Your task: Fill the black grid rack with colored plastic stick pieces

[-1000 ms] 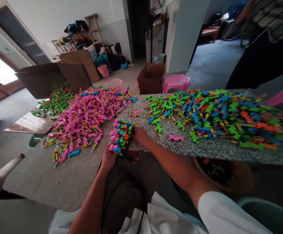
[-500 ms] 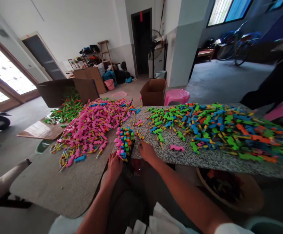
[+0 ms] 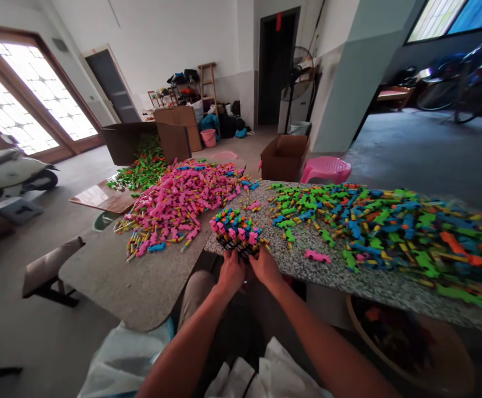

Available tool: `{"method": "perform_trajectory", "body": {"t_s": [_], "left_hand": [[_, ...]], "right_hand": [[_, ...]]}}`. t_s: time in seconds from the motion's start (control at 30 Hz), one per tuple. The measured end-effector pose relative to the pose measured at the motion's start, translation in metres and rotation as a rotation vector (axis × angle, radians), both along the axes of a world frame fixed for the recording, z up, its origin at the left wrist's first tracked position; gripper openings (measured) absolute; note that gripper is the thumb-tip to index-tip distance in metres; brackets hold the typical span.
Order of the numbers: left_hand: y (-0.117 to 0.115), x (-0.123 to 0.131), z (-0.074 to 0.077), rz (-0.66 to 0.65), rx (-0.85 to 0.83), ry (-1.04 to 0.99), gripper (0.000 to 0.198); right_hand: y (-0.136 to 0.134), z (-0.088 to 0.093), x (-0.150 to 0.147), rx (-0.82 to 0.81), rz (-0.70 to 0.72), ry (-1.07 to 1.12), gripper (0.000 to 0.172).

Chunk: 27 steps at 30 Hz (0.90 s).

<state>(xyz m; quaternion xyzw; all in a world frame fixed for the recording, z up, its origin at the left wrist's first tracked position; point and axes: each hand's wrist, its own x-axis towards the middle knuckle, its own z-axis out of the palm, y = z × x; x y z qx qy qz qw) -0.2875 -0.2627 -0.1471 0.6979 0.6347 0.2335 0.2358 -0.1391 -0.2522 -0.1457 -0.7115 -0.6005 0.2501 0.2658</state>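
A black rack [image 3: 233, 246] stands at the front edge of the speckled stone table, filled with upright sticks topped by small car-shaped pieces [image 3: 236, 225] in pink, blue, green and orange. My left hand [image 3: 231, 272] is closed on the near side of the rack, its fingertips partly hidden. At the near right corner, my right hand [image 3: 266, 268] also grips the rack. Just right of it lies a single pink car piece [image 3: 318, 256]. A large heap of pink car-topped sticks [image 3: 183, 193] spreads to the left, and a mixed green, blue and orange heap [image 3: 373, 221] covers the right.
The grey tabletop [image 3: 137, 293] adjoins on the left. Green pieces [image 3: 143, 166] spill from a cardboard box [image 3: 127, 141]. Beyond the tables are an open carton [image 3: 282, 160] and a pink stool [image 3: 327, 168]. A round basin [image 3: 415, 342] sits below the right side.
The rack has turned so its pink row faces me. My right hand has moved from the loose pieces beside it onto the rack. The camera view has swung left.
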Motion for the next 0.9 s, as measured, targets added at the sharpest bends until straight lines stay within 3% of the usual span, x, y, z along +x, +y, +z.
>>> {"method": "perform_trajectory", "body": {"t_s": [0.2, 0.27, 0.4, 0.5, 0.73, 0.9], "left_hand": [[-0.002, -0.033, -0.001, -0.197, 0.041, -0.173, 0.035], [0.006, -0.053, -0.002, -0.115, 0.015, -0.226, 0.028], [0.030, -0.095, -0.002, 0.204, 0.087, -0.209, 0.031], [0.046, -0.117, 0.000, 0.279, 0.122, -0.210, 0.042], [0.057, -0.140, -0.002, 0.188, 0.050, -0.248, 0.064], [0.057, -0.141, -0.001, 0.081, 0.044, -0.183, 0.063]], "right_hand": [[0.021, 0.003, 0.009, -0.058, 0.003, -0.068, 0.033], [0.026, 0.006, 0.010, -0.063, 0.029, -0.110, 0.033], [0.037, 0.011, 0.009, -0.062, 0.066, -0.193, 0.035], [0.046, 0.013, 0.008, -0.081, 0.096, -0.239, 0.035], [0.076, 0.028, 0.010, -0.042, 0.295, -0.284, 0.034], [0.102, 0.036, 0.008, -0.024, 0.323, -0.308, 0.043]]}}
